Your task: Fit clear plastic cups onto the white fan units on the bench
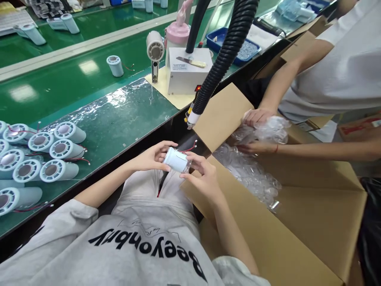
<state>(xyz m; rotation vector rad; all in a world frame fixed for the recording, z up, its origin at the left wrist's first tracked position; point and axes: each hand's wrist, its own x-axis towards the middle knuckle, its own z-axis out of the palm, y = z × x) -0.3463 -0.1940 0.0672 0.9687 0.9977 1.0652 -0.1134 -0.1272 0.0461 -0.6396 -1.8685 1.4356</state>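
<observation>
Above my lap, both hands hold one light-blue cylindrical motor housing [176, 159], lying on its side with thin red and black wires ending in a small connector. Fingers and thumb of my left hand [153, 157] grip its left end. At the opposite end my right hand [204, 171] is closed around it, and a bit of clear plastic shows by those fingers. Similar blue housings [66, 149] stand and lie in a group on the green table to my left, their wires trailing.
An open cardboard box [315, 206] with clear plastic pieces [247, 171] is at my right; a co-worker's hands [258, 119] reach into it. A black corrugated hose [220, 63] hangs ahead. Behind it are a white device [187, 75], a handheld fan [155, 51] and a lone housing [115, 66].
</observation>
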